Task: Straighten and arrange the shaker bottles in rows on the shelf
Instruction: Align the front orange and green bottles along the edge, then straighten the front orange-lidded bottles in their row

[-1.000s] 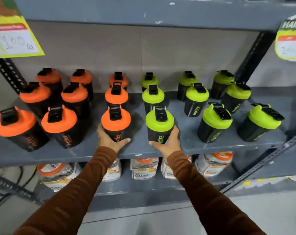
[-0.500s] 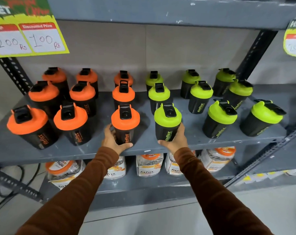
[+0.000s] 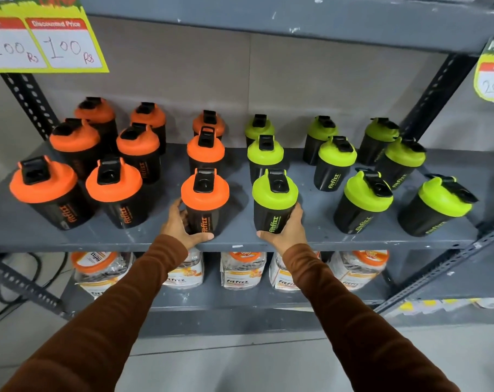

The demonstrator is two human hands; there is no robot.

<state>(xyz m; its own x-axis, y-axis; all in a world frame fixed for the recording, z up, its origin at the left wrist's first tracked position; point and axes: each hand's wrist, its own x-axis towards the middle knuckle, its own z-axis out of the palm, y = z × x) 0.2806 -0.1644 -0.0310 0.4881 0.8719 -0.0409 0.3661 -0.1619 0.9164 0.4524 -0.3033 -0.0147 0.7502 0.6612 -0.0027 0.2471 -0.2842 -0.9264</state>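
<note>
Black shaker bottles stand on a grey metal shelf (image 3: pixel 25 236): several with orange lids on the left, several with green lids on the right, in rough rows running back to the wall. My left hand (image 3: pixel 180 226) wraps the base of the front orange-lidded bottle (image 3: pixel 204 202) near the shelf's front edge. My right hand (image 3: pixel 286 230) grips the base of the front green-lidded bottle (image 3: pixel 274 202) beside it. Both bottles stand upright on the shelf. The right-hand green bottles (image 3: pixel 438 205) sit unevenly spaced, their lid flaps turned at different angles.
Clear jars with orange lids (image 3: pixel 241 268) fill the lower shelf. Yellow price tags (image 3: pixel 42 42) hang from the shelf above, one at each side. Slotted black uprights (image 3: pixel 30 103) frame the shelf. Bare shelf surface shows between the orange and green groups.
The view has shifted so the shelf sits further right in frame. Both hands stay closed on the same two front bottles, which remain at the shelf's front edge.
</note>
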